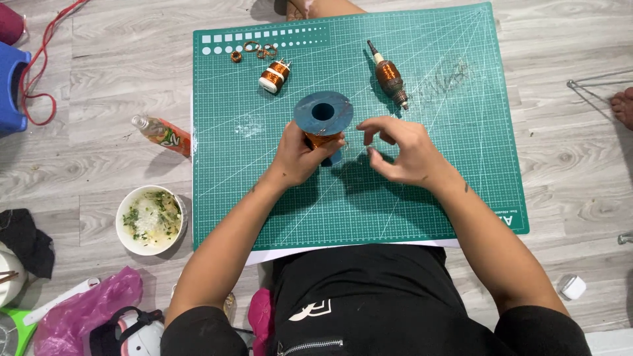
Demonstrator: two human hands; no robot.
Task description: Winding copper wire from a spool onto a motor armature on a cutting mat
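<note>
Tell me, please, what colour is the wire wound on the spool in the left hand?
Copper-orange, under the blue flange of the spool gripped by the left hand; head view.

Head camera, straight down, close over cutting mat (435,165)

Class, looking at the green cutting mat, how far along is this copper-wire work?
Done: small copper loops and a wound coil lie on the mat. In hand: the left hand holds the blue spool; the right hand pinches beside it. Left: the motor armature lies untouched.
</note>
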